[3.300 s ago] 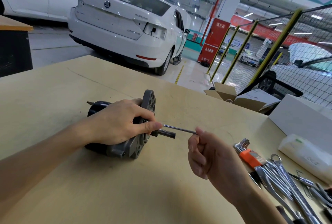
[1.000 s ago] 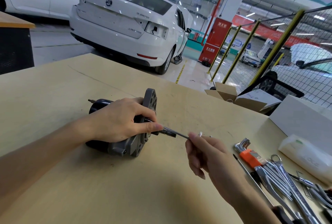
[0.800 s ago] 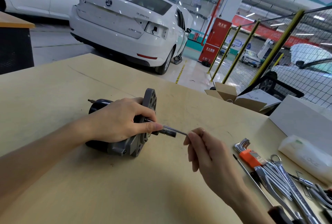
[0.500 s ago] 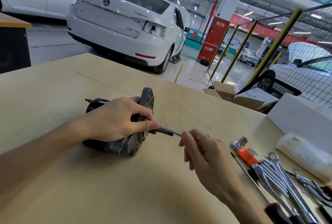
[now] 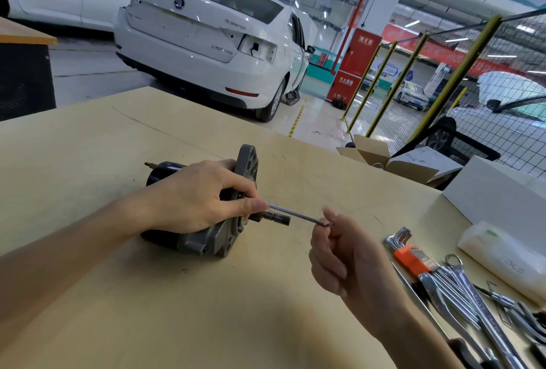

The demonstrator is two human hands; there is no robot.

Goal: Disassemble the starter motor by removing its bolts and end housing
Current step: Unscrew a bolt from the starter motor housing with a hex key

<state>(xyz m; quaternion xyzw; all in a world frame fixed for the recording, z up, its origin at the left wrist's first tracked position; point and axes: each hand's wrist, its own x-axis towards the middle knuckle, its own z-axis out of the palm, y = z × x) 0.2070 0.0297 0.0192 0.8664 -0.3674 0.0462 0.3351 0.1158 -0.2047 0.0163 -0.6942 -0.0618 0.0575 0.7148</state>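
Head view: the starter motor [image 5: 189,209] lies on its side on the desk [image 5: 88,147], left of the frame's centre. The left hand [image 5: 195,197] wraps over its black body, grip grasping it just behind the grey end housing [image 5: 233,221]. A long thin bolt [image 5: 298,215] sticks out of the housing toward the right; the right hand [image 5: 348,256] pinches its head, grip clenched on it. Wrenches [image 5: 461,289] and an orange-holdered hex key set [image 5: 407,253] lie at lower right.
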